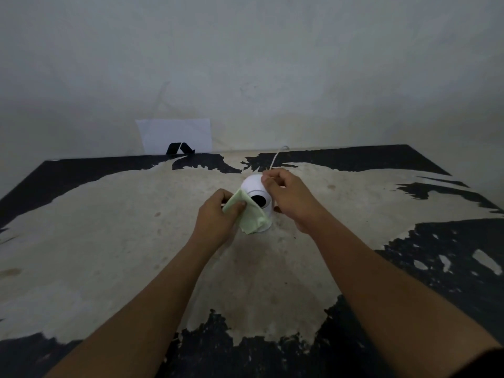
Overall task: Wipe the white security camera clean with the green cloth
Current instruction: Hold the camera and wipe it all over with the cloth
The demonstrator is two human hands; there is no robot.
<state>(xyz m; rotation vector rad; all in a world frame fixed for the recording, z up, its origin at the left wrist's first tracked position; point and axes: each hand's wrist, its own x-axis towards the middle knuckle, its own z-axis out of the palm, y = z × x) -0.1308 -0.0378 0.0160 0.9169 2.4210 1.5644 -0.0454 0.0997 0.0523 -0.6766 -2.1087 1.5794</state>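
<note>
The white security camera [254, 186], a round dome with a black lens facing me, stands upright on the worn table [109, 241]. My left hand [215, 216] grips the pale green cloth [249, 215] and presses it against the camera's left and lower front. My right hand [286, 197] is closed around the camera's right side and steadies it. A thin white cable [275, 158] rises from behind the camera toward the wall. The camera's base is mostly hidden by the cloth and my hands.
A white sheet of paper [174, 135] leans against the wall at the back left, with a small black stand [180, 149] in front of it. The tabletop's black coating is peeled, dark patches lining its edges.
</note>
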